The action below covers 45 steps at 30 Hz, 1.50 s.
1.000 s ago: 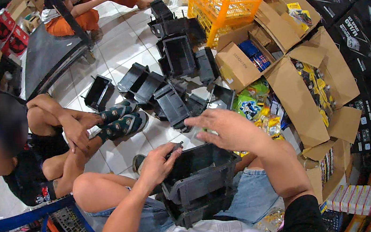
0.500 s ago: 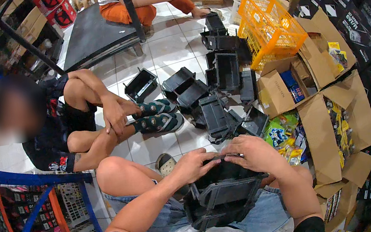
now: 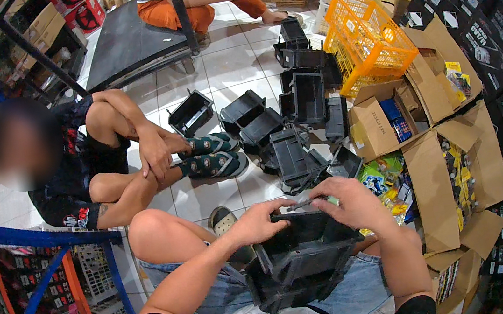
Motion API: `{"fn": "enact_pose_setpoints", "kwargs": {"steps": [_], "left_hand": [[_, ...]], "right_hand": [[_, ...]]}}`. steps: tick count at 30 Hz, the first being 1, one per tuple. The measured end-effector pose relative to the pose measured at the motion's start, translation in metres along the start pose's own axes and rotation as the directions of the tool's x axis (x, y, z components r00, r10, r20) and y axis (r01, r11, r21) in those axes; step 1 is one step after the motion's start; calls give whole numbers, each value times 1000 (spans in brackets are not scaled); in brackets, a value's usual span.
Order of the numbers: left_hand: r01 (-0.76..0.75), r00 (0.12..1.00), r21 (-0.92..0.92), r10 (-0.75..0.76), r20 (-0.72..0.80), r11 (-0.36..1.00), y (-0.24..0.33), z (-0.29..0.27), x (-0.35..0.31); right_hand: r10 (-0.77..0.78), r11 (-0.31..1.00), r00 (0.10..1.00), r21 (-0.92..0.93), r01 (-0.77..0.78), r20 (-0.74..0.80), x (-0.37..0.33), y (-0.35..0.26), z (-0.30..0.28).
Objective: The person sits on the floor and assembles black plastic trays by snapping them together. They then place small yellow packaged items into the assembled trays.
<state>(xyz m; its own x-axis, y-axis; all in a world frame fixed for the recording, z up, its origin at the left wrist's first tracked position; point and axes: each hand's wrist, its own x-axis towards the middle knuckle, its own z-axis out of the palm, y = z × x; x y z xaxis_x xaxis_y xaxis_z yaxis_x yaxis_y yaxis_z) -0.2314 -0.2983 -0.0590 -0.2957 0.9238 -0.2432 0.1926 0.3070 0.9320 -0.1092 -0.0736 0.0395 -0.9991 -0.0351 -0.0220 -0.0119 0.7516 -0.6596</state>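
Black plastic storage bins (image 3: 303, 272) sit between my thighs, one against another, their open side facing up. My left hand (image 3: 262, 221) is closed at the far left corner of the bin, fingers over the rim and thumb inside. My right hand (image 3: 351, 201) pinches a thin dark strip (image 3: 300, 204) at the far rim; the strip's left end reaches my left fingertips. Whether the strip is loose or part of the bin, I cannot tell. Beyond my hands, several similar black bins (image 3: 293, 157) lie in a heap on the floor.
An orange crate (image 3: 370, 37) and open cardboard boxes (image 3: 432, 183) with packaged goods line the right. A person (image 3: 116, 156) sits at left, arms around knees; another (image 3: 198, 7) sits on a black platform (image 3: 126, 46) behind. A blue rack beam (image 3: 31, 238) runs at lower left.
My right hand has risen slightly and drawn right, away from my left hand, and the dark strip now shows between them. The left hand has shifted slightly left.
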Motion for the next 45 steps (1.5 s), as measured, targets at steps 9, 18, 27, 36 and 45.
{"fn": "enact_pose_setpoints", "kwargs": {"steps": [9,18,27,36,45], "left_hand": [[88,976,-334,-14,216,939,1,-11,-9],[226,972,-502,-161,169,835,-6,-1,-7],[-24,872,-793,-375,-314,609,-26,-25,-1],[-235,762,-914,-522,-384,331,-31,-42,-3],[-437,664,-705,-329,-672,559,-14,-43,-9]], "right_hand": [[357,774,902,618,-139,-244,-30,28,-44],[443,554,825,831,55,-350,-39,41,-56],[488,421,746,871,253,-453,-43,51,-69],[593,429,799,879,-208,-100,-36,60,-45],[455,890,887,69,-451,-72,-19,72,8]]}}
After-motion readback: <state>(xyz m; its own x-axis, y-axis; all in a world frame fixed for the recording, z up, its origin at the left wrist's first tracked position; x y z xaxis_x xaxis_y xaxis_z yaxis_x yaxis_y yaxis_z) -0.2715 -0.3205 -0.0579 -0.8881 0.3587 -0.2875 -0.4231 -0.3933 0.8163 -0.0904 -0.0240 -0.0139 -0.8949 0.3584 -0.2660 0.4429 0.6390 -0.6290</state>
